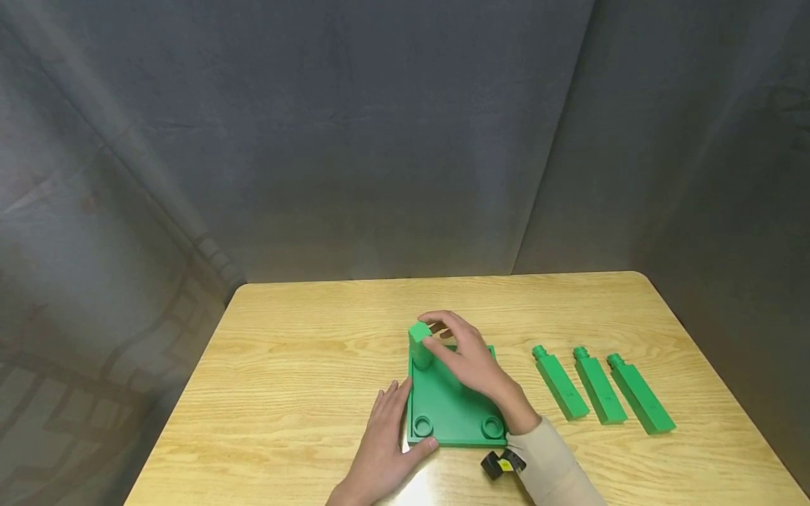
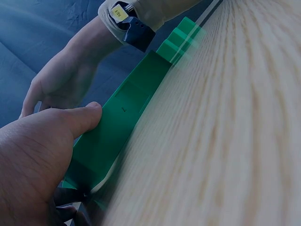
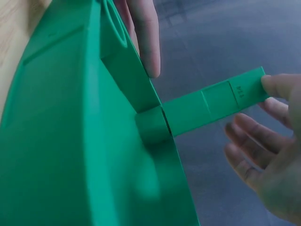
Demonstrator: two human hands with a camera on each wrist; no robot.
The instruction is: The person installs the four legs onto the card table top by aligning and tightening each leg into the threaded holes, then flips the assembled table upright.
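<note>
A green square leg point(image 1: 420, 346) stands upright at the far left corner of a green tabletop-like plate point(image 1: 452, 397), its lower end in the round socket there. My right hand point(image 1: 467, 357) pinches the leg's top between thumb and forefinger, the other fingers spread loosely. The right wrist view shows the marked leg point(image 3: 214, 101) meeting the socket point(image 3: 154, 123). My left hand point(image 1: 384, 441) rests against the plate's near left corner, fingers straight along the left side. Its thumb point(image 2: 87, 118) presses the near side of the plate point(image 2: 120, 113).
Three more green legs point(image 1: 561, 383) with threaded ends lie side by side on the wooden table point(image 1: 304, 351), right of the plate. Two round sockets point(image 1: 422, 426) show at the plate's near corners. Grey curtains point(image 1: 380, 140) hang behind the table. A black camera point(image 1: 503, 464) sits on the right wrist.
</note>
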